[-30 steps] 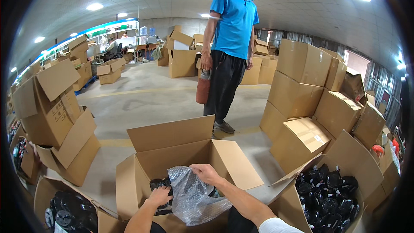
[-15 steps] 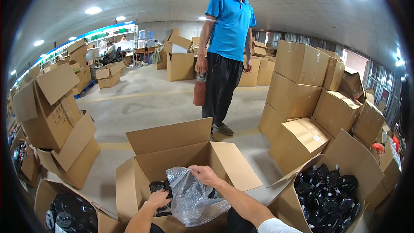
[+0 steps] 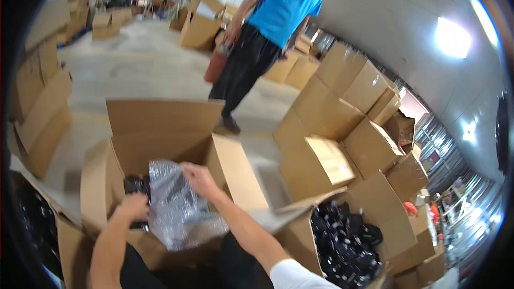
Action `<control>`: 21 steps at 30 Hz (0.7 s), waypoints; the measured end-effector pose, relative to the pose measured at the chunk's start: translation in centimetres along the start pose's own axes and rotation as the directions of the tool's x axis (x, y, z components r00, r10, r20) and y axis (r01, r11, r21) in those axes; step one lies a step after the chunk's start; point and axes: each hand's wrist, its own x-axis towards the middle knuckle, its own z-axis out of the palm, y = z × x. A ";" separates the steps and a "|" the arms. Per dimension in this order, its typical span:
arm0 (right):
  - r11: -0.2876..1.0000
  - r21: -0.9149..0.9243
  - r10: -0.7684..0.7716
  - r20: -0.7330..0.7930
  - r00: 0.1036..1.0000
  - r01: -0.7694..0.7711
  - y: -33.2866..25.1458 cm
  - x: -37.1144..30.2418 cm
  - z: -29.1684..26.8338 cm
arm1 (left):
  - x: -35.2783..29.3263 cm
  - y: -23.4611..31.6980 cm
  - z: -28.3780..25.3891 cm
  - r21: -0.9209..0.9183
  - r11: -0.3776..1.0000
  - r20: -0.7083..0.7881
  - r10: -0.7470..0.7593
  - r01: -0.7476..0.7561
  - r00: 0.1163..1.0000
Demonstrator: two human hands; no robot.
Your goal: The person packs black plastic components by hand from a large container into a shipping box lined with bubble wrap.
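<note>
An open cardboard box [image 3: 165, 115] stands in front of me with its flaps spread. My right hand [image 3: 199, 180] is closed in a pinch on the upper edge of a clear bubble wrap sheet [image 3: 179, 211], which drapes down over the box's near side. Inside the box on the left, my left hand [image 3: 134, 207] bends its fingers down beside the wrap. A black item [image 3: 136, 183] lies right by these fingers. Their tips are blurred and partly hidden, so I cannot see exactly what they grip.
To my right is an open box [image 3: 393, 211] of black plastic-wrapped items [image 3: 348, 241]. Stacked cartons [image 3: 342, 101] rise behind it. Another open box [image 3: 67, 251] with black items is at the left. Beyond my box stands a person in a blue shirt [image 3: 286, 8], holding a reddish object [image 3: 217, 64].
The view has tilted and swung to the right, so my box and hands sit further left in it. My right hand still pinches the bubble wrap; my left hand stays beside it.
</note>
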 end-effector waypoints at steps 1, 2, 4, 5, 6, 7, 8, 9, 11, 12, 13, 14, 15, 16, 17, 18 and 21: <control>0.996 0.047 0.072 0.047 0.996 -0.074 -1.8 0.4 0.4 | -0.9 -0.6 -0.8 0.016 1.000 -0.023 -0.002 0.003 1.000; 0.995 0.034 0.097 0.065 0.993 -0.099 -1.4 0.8 0.6 | -0.1 -0.6 -0.5 0.039 0.999 0.016 -0.008 0.008 1.000; 0.997 0.036 0.065 0.049 0.997 -0.067 -0.1 0.2 1.3 | 0.5 0.9 -0.5 0.079 0.996 0.134 -0.060 0.050 0.989; 0.999 0.036 0.032 0.045 0.998 -0.033 0.1 0.4 1.4 | 0.9 0.3 0.9 0.075 0.997 0.151 -0.043 0.031 0.988; 0.996 0.040 0.076 0.049 0.996 -0.078 -0.6 0.1 1.2 | 1.0 0.7 1.1 0.062 0.998 0.180 -0.043 0.033 0.983; 0.997 0.051 0.054 0.050 0.997 -0.056 -0.8 -0.3 1.1 | 1.1 0.7 1.7 0.062 0.997 0.193 -0.052 0.040 0.980; 0.994 0.036 0.102 0.051 0.993 -0.104 -0.5 -0.6 0.5 | 1.2 1.8 0.9 0.062 0.997 0.233 -0.055 0.042 0.971; 0.988 0.028 0.149 0.061 0.987 -0.151 -0.4 -0.9 0.4 | 1.2 1.8 1.4 0.062 0.998 0.203 -0.021 0.009 0.979; 0.991 0.019 0.129 0.044 0.991 -0.130 -0.1 -1.0 0.4 | 0.8 2.3 1.2 0.047 0.999 0.210 -0.005 -0.005 0.978; 0.992 0.004 0.128 0.036 0.991 -0.128 0.1 -1.1 0.4 | 0.9 2.2 1.3 0.055 0.998 0.205 -0.004 -0.007 0.979; 0.992 0.005 0.125 0.030 0.992 -0.125 0.4 -1.0 0.5 | 1.0 2.0 1.7 0.036 0.999 0.205 0.003 -0.011 0.979; 0.994 0.048 0.093 0.032 0.995 -0.094 0.4 -0.9 0.6 | 1.1 1.7 1.9 0.013 1.000 0.206 0.010 -0.013 0.978; 0.994 0.090 0.063 0.034 0.997 -0.066 0.4 -0.8 0.8 | 1.5 1.4 2.0 0.012 1.000 0.207 0.013 -0.015 0.978; 0.994 0.088 0.068 0.035 0.997 -0.070 0.6 -0.5 0.9 | 2.0 1.0 2.1 0.022 1.000 0.198 0.001 -0.005 0.980; 0.995 0.063 0.072 0.027 0.997 -0.073 0.5 -0.2 0.9 | 2.3 0.8 2.5 0.029 1.000 0.194 -0.008 0.002 0.981; 0.996 0.030 0.086 0.021 0.996 -0.087 0.5 -0.4 0.5 | 2.3 1.2 2.0 0.035 0.999 0.225 -0.015 0.007 0.974; 0.995 0.028 0.094 0.047 0.994 -0.096 -0.7 0.7 0.3 | 1.0 1.3 -0.5 -0.011 0.999 0.144 -0.050 0.052 0.988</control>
